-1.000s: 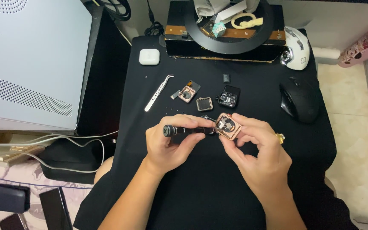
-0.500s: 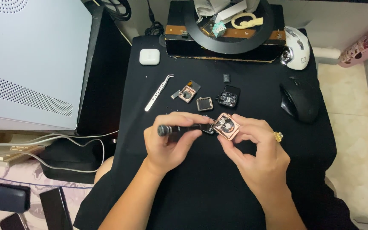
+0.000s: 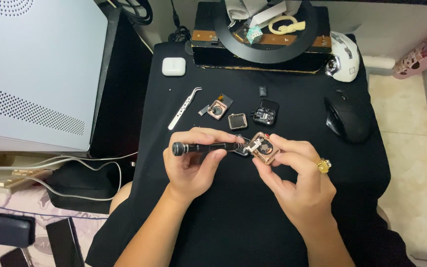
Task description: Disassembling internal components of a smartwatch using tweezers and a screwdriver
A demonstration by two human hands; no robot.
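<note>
Rose-gold watch case (image 3: 264,147), small and square with rounded corners, sits pinched in the fingertips of the right hand (image 3: 297,185), raised just above the middle of the black cloth (image 3: 233,217). The left hand (image 3: 193,160) is wrapped around a black screwdriver (image 3: 206,147) lying level, its tip touching the case's left edge. Both hands meet there, each closed on its own object. Behind them, near but apart, lie 4 loose watch parts (image 3: 238,120) and silver tweezers (image 3: 184,108). A white earbud case (image 3: 174,66) rests toward the cloth's far left corner; a black mouse (image 3: 348,117) lies near its right edge. Open cloth stretches in front of the hands to the near edge and to the left of the screwdriver.
</note>
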